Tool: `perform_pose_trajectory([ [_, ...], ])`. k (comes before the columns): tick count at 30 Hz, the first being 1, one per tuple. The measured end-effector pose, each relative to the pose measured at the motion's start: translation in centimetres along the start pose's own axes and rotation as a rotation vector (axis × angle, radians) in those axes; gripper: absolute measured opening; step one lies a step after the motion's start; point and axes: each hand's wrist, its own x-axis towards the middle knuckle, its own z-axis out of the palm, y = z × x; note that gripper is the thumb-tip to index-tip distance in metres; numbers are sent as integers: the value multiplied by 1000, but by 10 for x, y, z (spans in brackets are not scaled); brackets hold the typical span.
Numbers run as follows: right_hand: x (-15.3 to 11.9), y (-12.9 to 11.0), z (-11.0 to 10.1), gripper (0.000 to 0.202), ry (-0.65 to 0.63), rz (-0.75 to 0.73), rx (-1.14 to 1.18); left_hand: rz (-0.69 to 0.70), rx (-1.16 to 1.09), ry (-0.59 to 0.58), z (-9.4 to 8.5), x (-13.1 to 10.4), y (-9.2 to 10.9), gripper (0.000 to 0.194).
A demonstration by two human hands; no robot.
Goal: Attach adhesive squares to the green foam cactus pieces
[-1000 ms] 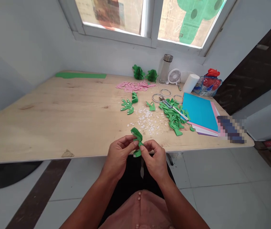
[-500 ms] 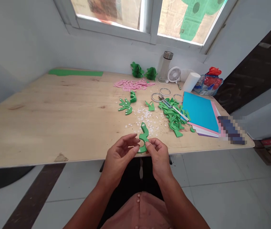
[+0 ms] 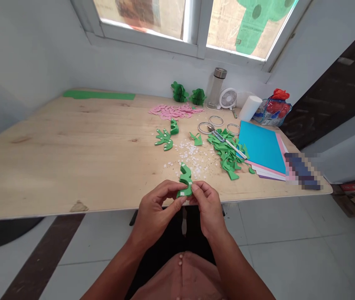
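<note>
Between my hands, at the table's front edge, is a curved green paper cutout (image 3: 185, 177) with small white patches on its face. It looks thick, like several layers stacked. My left hand (image 3: 160, 202) pinches its lower left end between thumb and fingers. On the other side my right hand (image 3: 206, 202) grips its right edge with thumb and fingertips. More green cutouts with white patches (image 3: 164, 138) lie beyond my hands, beside a stacked green cutout (image 3: 174, 126). White paper bits (image 3: 193, 154) are scattered just past the piece I hold.
To the right lie green scraps (image 3: 227, 158) with a utility knife (image 3: 218, 134) on top, tape rings (image 3: 216, 121) and coloured sheets (image 3: 261, 146). Pink cutouts (image 3: 173, 111), green paper decorations (image 3: 180, 92), a bottle (image 3: 216, 87) and a small fan (image 3: 228, 98) are along the back.
My left fingers have closed from a loose, spread pose onto the lower end of the green cutout. The cutout has turned and shifted slightly left; its layered edge now shows.
</note>
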Motion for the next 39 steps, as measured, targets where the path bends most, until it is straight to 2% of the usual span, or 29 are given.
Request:
perform_pose_trajectory([
  [3, -3, -1, -5, 26, 29, -156, -173, 1, 12, 22, -1, 1, 0, 18],
  [5, -5, -1, -7, 30, -19, -242, -297, 7, 6, 31, -1, 2, 0, 19],
  [8, -8, -2, -9, 29, -83, -332, -456, 4, -15, 38, -1, 3, 0, 20],
  [11, -9, -2, -8, 27, -98, -384, -518, -22, -70, 36, 0, 3, 1, 20],
  [18, -8, -3, -6, 28, -154, -380, -512, -56, -180, 66, 0, 3, 0, 22],
  [23, -5, 1, -7, 25, -133, -369, -493, -42, -183, 74, 0, 2, -3, 21],
  [31, -7, -1, -5, 26, -120, -335, -506, -86, -144, 101, 0, 0, -3, 24],
  [39, -9, -1, -4, 26, -120, -340, -543, -22, -21, 77, 0, -4, -6, 23],
])
